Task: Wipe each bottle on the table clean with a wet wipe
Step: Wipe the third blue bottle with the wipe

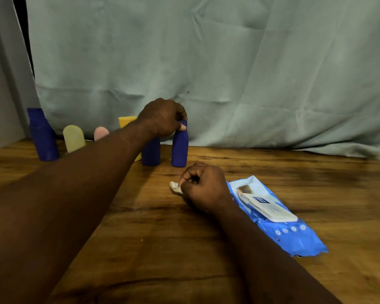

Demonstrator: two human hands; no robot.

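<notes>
Pinching the top of the blue bottle (180, 148) with the left grip (160, 119), fingers and thumb curled round its neck. Stands upright on the desk (140, 238), long axis vertical, base seemingly down on the wood. Clutching a crumpled wet wipe (175, 188) in the right grip (206, 187), fist curled and resting on the desk, just in front of that bottle and slightly to its right. Probably calls for drawing or tilting the bottle toward the wipe: a short path toward the body over bare wood. Sits just beside a second blue bottle (150, 155) on the left, with a gap showing at the bases. Backs close onto the curtain (228, 84), so little room behind. Lying flat near the right wrist, the wipe pack (272, 218); worth steering clear of.
</notes>
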